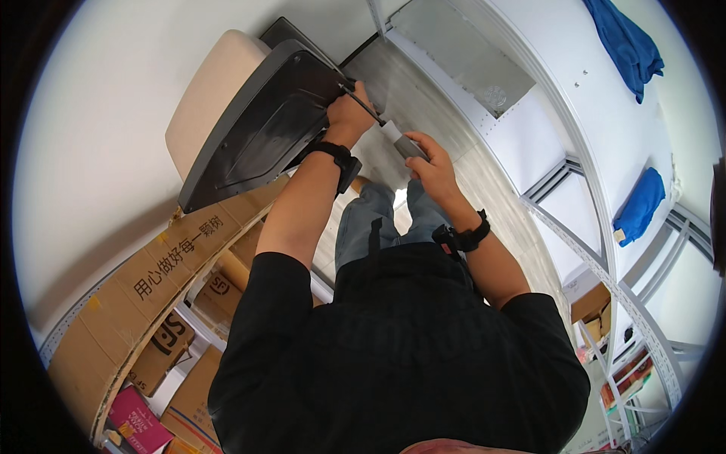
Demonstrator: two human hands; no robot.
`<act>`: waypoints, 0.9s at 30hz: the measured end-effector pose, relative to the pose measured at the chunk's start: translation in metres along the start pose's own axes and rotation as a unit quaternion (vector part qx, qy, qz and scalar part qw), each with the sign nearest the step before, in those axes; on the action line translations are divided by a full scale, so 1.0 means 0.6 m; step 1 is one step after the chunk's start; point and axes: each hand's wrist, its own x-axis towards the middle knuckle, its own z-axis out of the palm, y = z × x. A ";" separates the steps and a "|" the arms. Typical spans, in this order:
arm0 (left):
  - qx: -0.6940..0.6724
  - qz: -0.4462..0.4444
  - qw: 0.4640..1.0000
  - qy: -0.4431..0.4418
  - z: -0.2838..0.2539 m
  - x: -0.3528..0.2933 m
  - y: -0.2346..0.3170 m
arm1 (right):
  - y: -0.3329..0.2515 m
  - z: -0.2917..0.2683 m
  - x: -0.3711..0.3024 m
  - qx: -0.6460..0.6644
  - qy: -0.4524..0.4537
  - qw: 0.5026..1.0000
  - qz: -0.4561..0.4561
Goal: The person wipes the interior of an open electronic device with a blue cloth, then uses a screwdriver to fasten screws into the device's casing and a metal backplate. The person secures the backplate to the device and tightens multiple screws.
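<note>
Screwdriver point(408, 141): located ahead of the torso, above the floor point(473, 163), with its shaft extending up and to the left toward the upper right corner of a black molded panel point(272, 136). The tip ends over or against that corner; contact with a fastener cannot be determined.

Right hand point(435, 168): grasping the gray handle, thumb and fingers wrapped around it. The grip covers part of the handle's rear portion.

Left hand point(350, 117): positioned at the right edge of the panel, directly beside the shaft. The fingertips are hard to make out; whether this hand clasps the panel edge, steadies the shaft or does both cannot be told.

Panel: tilted, dark face toward the wearer, backed by a beige piece point(212, 98) that it partly covers. Its lower left corner lies near the upper edge of the cardboard sheet point(166, 272); contact is unclear. Behind the beige piece, a second dark part point(283, 32) is mostly hidden.

Surroundings: cartons point(219, 291) sit below the cardboard sheet, partly blocked by it and by the left sleeve. At right, the upper blue cloth point(631, 49) is cut off by the picture's edge.
</note>
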 end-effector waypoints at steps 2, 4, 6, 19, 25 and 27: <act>0.008 0.001 1.000 -0.013 0.000 0.002 -0.002 | 0.003 0.006 0.001 0.001 0.002 1.000 -0.002; 0.005 0.005 1.000 -0.007 0.001 0.000 -0.002 | 0.004 0.011 0.004 0.003 0.003 1.000 -0.005; 0.003 0.006 1.000 -0.004 0.002 0.000 -0.003 | 0.004 0.015 0.007 0.005 0.001 1.000 -0.008; 0.006 0.032 0.999 0.001 0.007 0.003 -0.011 | 0.019 0.044 0.009 -0.063 0.087 0.988 -0.107; -0.001 0.042 0.999 0.007 0.018 0.008 -0.021 | -0.015 0.045 -0.004 0.098 0.063 0.993 -0.001; -0.001 0.040 0.999 0.009 0.014 0.006 -0.016 | -0.011 0.035 -0.002 0.108 0.025 0.993 0.048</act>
